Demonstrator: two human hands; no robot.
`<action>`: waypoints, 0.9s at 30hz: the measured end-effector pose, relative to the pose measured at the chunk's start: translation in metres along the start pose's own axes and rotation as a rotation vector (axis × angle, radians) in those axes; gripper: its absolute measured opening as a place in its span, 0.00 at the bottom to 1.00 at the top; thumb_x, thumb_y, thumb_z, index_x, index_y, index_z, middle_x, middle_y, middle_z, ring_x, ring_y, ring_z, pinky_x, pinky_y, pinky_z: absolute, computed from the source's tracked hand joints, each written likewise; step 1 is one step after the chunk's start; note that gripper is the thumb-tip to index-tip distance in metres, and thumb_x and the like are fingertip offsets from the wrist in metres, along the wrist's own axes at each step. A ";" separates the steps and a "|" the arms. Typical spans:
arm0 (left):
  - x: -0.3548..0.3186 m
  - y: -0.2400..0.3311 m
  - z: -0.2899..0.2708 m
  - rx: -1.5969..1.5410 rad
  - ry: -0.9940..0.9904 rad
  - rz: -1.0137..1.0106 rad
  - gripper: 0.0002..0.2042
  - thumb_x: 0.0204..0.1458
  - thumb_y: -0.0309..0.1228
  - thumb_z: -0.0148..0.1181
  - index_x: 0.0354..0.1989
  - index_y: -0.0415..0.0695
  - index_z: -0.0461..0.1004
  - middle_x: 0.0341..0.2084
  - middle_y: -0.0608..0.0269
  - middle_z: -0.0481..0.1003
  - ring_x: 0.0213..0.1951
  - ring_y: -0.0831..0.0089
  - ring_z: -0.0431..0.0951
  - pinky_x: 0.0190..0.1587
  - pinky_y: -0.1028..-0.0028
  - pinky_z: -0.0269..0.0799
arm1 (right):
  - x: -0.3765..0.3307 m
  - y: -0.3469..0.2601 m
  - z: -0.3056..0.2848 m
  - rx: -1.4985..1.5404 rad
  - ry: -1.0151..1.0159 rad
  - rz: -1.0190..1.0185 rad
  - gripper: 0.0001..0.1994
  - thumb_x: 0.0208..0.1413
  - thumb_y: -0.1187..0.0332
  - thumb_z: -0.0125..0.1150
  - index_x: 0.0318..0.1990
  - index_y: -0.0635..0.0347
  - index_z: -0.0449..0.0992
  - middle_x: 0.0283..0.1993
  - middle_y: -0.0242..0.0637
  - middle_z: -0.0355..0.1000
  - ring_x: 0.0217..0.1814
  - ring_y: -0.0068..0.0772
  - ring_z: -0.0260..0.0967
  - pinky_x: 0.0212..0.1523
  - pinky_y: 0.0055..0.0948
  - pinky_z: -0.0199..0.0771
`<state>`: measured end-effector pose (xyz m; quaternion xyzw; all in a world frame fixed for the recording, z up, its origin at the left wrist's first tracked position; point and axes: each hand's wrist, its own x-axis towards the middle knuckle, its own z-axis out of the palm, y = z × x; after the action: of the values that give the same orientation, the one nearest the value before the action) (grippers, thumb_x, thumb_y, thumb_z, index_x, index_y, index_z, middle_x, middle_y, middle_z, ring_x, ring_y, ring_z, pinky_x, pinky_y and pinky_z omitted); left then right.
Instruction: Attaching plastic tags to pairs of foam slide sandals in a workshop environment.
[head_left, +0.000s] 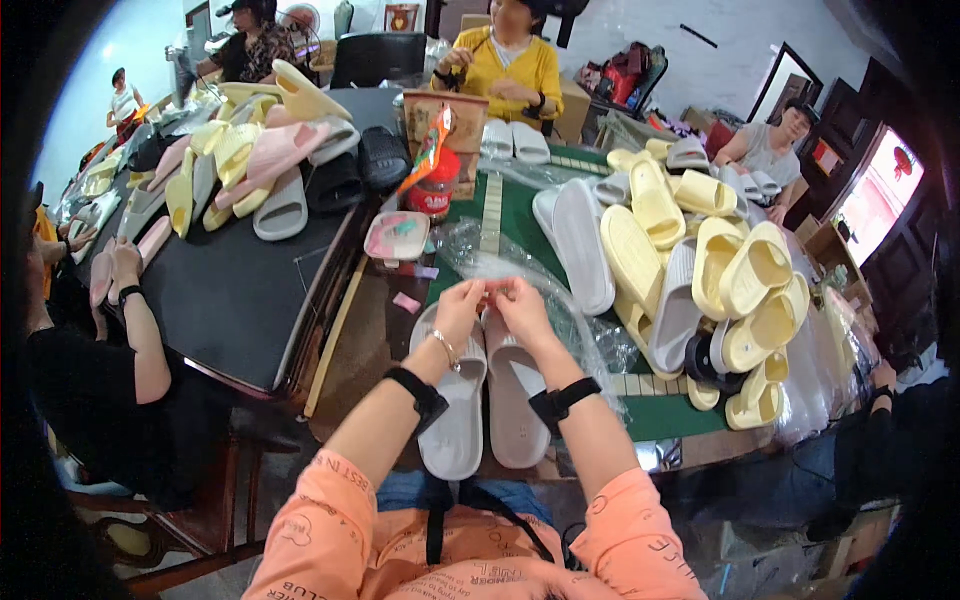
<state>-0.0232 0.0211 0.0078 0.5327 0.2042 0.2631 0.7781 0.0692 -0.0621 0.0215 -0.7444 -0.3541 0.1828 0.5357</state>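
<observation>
A pair of slides lies side by side in front of me, toes pointing away: a light grey slipper [452, 425] on the left and a pinkish-grey slipper [517, 415] on the right. Above their straps, my left hand [458, 312] and my right hand [518, 312] meet with fingertips pinched together. Whatever sits between the fingertips is too small and covered to name. Just beyond my left hand, a small pink piece [406, 302] rests on the table near a plastic tub [398, 236] with pink and teal contents.
Yellow and grey slippers [632, 262] are heaped on the right of the green table. More slippers [235, 160] cover the black table on the left. A red-labelled jar [432, 185] stands behind the tub. Clear plastic wrap [560, 290] spreads beside my right hand. Several people work around.
</observation>
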 end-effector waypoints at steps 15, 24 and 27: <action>-0.012 0.006 0.009 -0.064 0.094 0.078 0.09 0.52 0.28 0.51 0.38 0.38 0.73 0.23 0.70 0.71 0.23 0.84 0.68 0.28 0.84 0.65 | -0.013 0.007 0.001 0.046 0.182 -0.038 0.09 0.53 0.68 0.50 0.34 0.66 0.67 0.28 0.43 0.69 0.28 0.33 0.66 0.31 0.28 0.65; -0.017 0.008 0.008 -0.056 0.062 0.057 0.09 0.53 0.29 0.49 0.40 0.40 0.71 0.23 0.72 0.69 0.21 0.87 0.64 0.25 0.87 0.59 | -0.023 -0.005 0.002 0.195 0.079 -0.050 0.08 0.55 0.67 0.49 0.33 0.64 0.67 0.27 0.28 0.64 0.28 0.16 0.57 0.29 0.19 0.60; -0.017 0.009 0.010 -0.022 0.056 0.072 0.10 0.54 0.29 0.49 0.40 0.39 0.71 0.21 0.73 0.67 0.19 0.88 0.61 0.23 0.87 0.57 | -0.022 -0.003 0.002 0.210 0.082 -0.041 0.08 0.55 0.67 0.49 0.32 0.63 0.67 0.27 0.28 0.64 0.28 0.15 0.56 0.29 0.18 0.59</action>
<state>-0.0316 0.0056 0.0202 0.5234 0.2037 0.3077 0.7681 0.0524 -0.0762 0.0214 -0.6836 -0.3259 0.1776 0.6284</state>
